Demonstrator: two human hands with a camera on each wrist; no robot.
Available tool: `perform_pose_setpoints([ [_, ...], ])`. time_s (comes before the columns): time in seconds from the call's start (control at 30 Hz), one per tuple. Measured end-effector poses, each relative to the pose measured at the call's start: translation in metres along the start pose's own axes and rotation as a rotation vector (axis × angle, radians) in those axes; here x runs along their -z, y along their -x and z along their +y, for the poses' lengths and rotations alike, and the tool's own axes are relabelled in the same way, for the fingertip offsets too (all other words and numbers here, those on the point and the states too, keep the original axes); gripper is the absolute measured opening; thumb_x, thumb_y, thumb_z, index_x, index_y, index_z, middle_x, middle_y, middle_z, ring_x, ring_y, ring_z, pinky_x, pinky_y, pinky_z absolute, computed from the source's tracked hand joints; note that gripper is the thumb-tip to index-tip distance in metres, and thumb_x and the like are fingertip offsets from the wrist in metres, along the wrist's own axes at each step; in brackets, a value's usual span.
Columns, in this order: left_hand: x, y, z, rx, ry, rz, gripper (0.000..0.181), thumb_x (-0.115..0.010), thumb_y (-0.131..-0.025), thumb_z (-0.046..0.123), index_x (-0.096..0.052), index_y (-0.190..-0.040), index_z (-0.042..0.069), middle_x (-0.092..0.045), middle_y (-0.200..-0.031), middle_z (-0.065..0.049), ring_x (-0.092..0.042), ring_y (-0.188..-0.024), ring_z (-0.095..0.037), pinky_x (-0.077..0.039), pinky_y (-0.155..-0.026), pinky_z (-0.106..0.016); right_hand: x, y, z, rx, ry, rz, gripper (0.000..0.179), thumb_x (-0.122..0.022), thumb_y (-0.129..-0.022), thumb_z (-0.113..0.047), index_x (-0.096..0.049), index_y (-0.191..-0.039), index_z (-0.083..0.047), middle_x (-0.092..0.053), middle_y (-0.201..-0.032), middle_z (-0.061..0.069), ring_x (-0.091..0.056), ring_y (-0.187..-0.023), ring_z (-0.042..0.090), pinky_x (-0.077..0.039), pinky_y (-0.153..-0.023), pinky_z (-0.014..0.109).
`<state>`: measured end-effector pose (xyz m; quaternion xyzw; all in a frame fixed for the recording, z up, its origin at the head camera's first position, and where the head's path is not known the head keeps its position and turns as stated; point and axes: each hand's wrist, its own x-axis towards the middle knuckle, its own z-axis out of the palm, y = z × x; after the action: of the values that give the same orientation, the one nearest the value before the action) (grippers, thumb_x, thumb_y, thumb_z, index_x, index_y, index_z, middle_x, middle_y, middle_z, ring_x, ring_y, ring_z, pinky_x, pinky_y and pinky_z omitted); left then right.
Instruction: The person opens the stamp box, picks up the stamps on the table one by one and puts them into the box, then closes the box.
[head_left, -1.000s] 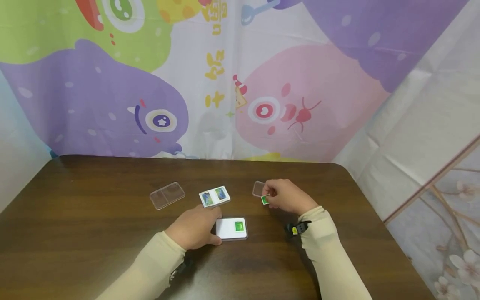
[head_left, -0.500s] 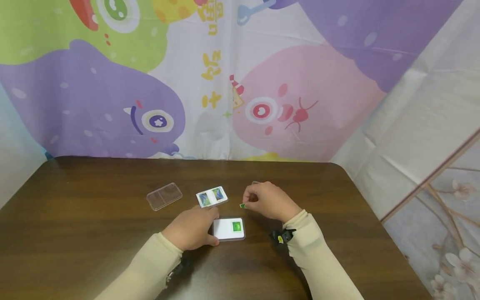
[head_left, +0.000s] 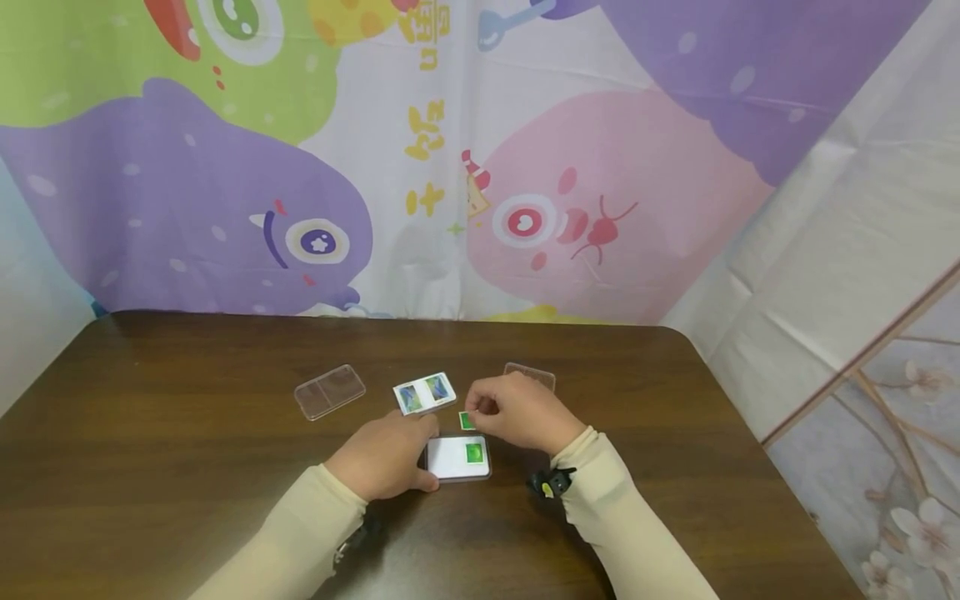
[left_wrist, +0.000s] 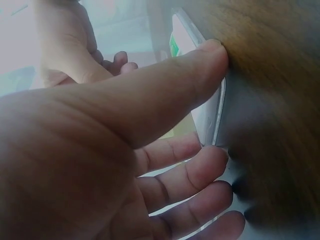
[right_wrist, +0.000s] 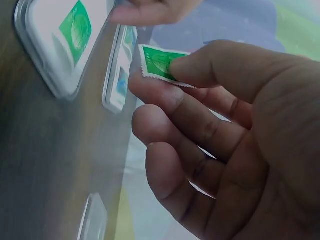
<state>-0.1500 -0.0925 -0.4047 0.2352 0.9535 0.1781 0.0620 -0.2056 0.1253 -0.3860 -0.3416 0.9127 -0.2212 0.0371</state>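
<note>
Between its thumb and index finger my right hand (head_left: pixel 521 410) pinches a green postage stamp (right_wrist: pixel 155 63) with white perforated edges. It is held just above and behind a white card in a clear plastic case (head_left: pixel 447 457), which lies flat on the table. Another green stamp (head_left: pixel 475 453) lies on the right part of that card. My left hand (head_left: pixel 382 457) grips the case at its left end, thumb on the near edge and fingers at the far edge. In the left wrist view, the thumb hides part of the case (left_wrist: pixel 212 112).
Behind the case lies a second cased card (head_left: pixel 425 393) with two blue-green stamps. An upright-edged clear lid (head_left: pixel 330 392) lies to the left on the brown table (head_left: pixel 187 433). Another clear plastic piece (head_left: pixel 534 374) is partly hidden behind my right hand. A cartoon-printed cloth (head_left: pixel 420 275) hangs behind.
My right hand has moved left with the green stamp, from the clear plastic piece to just behind the white card. The left hand keeps its grip on the case.
</note>
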Motion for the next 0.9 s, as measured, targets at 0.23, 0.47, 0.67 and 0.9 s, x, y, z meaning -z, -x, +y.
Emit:
perform_pose_setpoints([
  [0.23, 0.001, 0.000, 0.000, 0.015, 0.011, -0.003, 0.048, -0.094, -0.074, 0.031, -0.061, -0.101, 0.010, -0.062, -0.086, -0.001, -0.057, -0.081, -0.022, -0.050, -0.070, -0.045, -0.008, -0.005, -0.007, 0.040, -0.093, -0.069, 0.011, -0.071, -0.096, -0.010, -0.072, -0.089, -0.018, -0.065, -0.080, -0.011, -0.054, -0.070, 0.005, -0.049, -0.067, 0.024],
  [0.47, 0.001, -0.001, 0.001, 0.037, 0.012, -0.027, 0.052, -0.094, -0.075, 0.032, -0.060, -0.104, 0.007, -0.065, -0.091, -0.007, -0.060, -0.083, -0.024, -0.053, -0.075, -0.048, -0.011, -0.006, -0.012, 0.022, -0.215, -0.124, 0.008, -0.074, -0.097, -0.012, -0.072, -0.092, -0.018, -0.067, -0.082, -0.011, -0.055, -0.073, 0.005, -0.048, -0.069, 0.024],
  [0.67, 0.001, -0.002, 0.000, 0.047, 0.030, -0.032, 0.059, -0.095, -0.074, 0.033, -0.062, -0.116, 0.008, -0.071, -0.101, -0.010, -0.066, -0.091, -0.026, -0.055, -0.081, -0.050, -0.018, -0.007, -0.015, 0.015, -0.269, -0.169, 0.005, -0.074, -0.095, -0.011, -0.071, -0.094, -0.014, -0.067, -0.081, -0.010, -0.057, -0.072, 0.003, -0.049, -0.069, 0.023],
  [0.9, 0.000, -0.002, 0.000, 0.051, 0.029, -0.033, 0.060, -0.094, -0.073, 0.033, -0.062, -0.118, 0.009, -0.073, -0.105, -0.011, -0.069, -0.096, -0.031, -0.055, -0.083, -0.052, -0.025, -0.009, -0.016, 0.027, -0.275, -0.179, 0.010, -0.075, -0.094, -0.007, -0.069, -0.090, -0.013, -0.067, -0.080, -0.010, -0.058, -0.072, 0.001, -0.049, -0.067, 0.021],
])
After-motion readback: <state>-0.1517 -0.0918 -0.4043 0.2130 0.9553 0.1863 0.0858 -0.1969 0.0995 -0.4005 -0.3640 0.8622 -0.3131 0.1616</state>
